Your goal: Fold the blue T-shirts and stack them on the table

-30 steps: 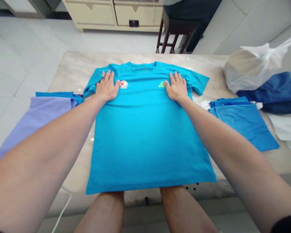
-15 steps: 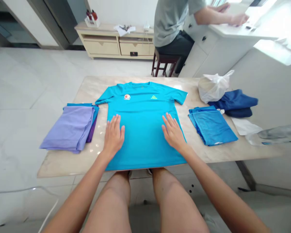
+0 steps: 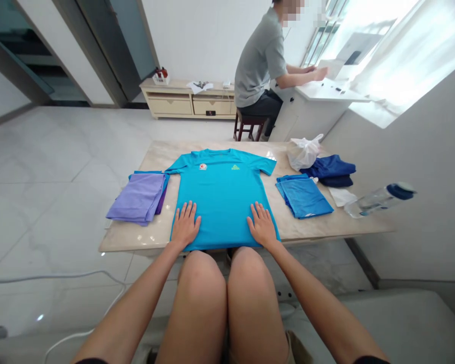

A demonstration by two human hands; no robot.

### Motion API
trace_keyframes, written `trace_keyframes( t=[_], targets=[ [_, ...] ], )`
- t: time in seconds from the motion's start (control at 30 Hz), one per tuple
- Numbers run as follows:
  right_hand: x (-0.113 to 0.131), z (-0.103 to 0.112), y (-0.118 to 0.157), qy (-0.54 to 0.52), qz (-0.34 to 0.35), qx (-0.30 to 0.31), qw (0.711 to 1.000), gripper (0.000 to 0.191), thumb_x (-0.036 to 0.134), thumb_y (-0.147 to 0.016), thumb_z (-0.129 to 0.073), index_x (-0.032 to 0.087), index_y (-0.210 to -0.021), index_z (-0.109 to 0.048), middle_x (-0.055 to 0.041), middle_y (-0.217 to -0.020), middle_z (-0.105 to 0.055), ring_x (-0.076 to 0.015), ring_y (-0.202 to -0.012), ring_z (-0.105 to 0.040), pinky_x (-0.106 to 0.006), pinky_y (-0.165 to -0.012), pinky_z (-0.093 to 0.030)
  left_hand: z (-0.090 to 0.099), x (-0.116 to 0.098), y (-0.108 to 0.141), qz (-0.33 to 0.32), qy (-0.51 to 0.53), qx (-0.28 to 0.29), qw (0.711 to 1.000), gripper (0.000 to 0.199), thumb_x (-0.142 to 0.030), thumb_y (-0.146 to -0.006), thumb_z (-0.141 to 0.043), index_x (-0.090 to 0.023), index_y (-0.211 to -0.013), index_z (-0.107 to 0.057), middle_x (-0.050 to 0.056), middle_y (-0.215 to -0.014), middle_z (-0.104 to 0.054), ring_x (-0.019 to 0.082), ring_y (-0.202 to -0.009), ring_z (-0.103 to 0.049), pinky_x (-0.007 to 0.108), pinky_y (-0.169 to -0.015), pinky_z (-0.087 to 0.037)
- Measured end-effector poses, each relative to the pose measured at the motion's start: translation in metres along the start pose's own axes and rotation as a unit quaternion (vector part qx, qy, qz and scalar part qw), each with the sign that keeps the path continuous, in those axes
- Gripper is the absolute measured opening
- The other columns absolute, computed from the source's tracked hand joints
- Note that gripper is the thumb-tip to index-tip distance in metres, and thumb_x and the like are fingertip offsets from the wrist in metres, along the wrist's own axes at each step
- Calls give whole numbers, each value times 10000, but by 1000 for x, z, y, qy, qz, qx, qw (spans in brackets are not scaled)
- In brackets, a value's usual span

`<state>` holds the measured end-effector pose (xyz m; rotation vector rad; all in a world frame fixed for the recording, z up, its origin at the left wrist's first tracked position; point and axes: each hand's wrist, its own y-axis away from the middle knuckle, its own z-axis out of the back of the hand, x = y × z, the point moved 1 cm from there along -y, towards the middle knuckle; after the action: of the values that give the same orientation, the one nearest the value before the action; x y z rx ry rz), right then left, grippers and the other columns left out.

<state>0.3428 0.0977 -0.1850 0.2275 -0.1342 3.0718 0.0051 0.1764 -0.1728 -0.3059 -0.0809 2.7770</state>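
Note:
A turquoise T-shirt (image 3: 220, 197) lies spread flat on the marble-look table (image 3: 136, 237), collar at the far side and hem along the near edge. My left hand (image 3: 185, 225) rests flat on its lower left part, fingers stretched out. On the lower right part lies my right hand (image 3: 262, 223), fingers also spread, holding nothing. Two small logos show on the chest. To the left sits a stack of folded clothes with a lavender piece (image 3: 138, 198) on top. A folded blue garment (image 3: 305, 196) lies to the right of the shirt.
Farther right are a white plastic bag (image 3: 303, 151), a dark blue garment (image 3: 331, 169), a white paper (image 3: 342, 197) and a clear water bottle (image 3: 379, 199). Beyond the table, a person (image 3: 258, 65) sits on a stool by a white desk. A low cabinet (image 3: 170, 105) stands against the wall.
My view has tilted up and shifted back. Both hands have slid toward me over the shirt, nearer its hem, staying flat.

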Motion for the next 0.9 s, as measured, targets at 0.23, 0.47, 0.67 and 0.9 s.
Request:
trace_keyframes(
  t=[0.23, 0.47, 0.67, 0.9],
  targets=[
    [4, 18, 27, -13, -2, 94, 995, 735, 485, -1137, -356, 108, -1768, -347, -180, -1846, -227, -345, -1722, -224, -527, -1368, -255, 3, 12, 23, -5, -9, 59, 998, 731, -486, -1095, -329, -178, -1754, -393, 160, -1814, -346, 357, -1713, -273, 606, -1373, -239],
    [13, 70, 39, 4, 22, 224, 974, 604, 366, -1056, -520, 85, -1581, -619, -244, -1653, -563, -384, -1538, -543, -511, -1249, -436, 19, 15, 62, -13, -30, 141, 989, 738, -494, -1080, -380, -119, -1711, -453, 201, -1800, -362, 395, -1686, -325, 600, -1326, -342],
    [13, 62, 11, -6, 4, 117, 993, 585, 315, -1144, -295, 82, -1614, -555, -252, -1643, -570, -365, -1531, -542, -495, -1239, -429, 27, 6, 30, -53, 7, 26, 998, 653, -433, -1128, -291, -134, -1661, -521, 184, -1715, -520, 336, -1602, -481, 533, -1328, -377],
    [-4, -8, -45, -12, -9, -5, 1000, 707, 504, -1161, -310, 139, -1766, -355, -136, -1853, -244, -335, -1724, -208, -565, -1385, -189, -7, -1, -30, -15, -21, 5, 1000, 685, -460, -1142, -278, -189, -1766, -360, 98, -1836, -311, 308, -1722, -257, 587, -1413, -174]
  ],
)
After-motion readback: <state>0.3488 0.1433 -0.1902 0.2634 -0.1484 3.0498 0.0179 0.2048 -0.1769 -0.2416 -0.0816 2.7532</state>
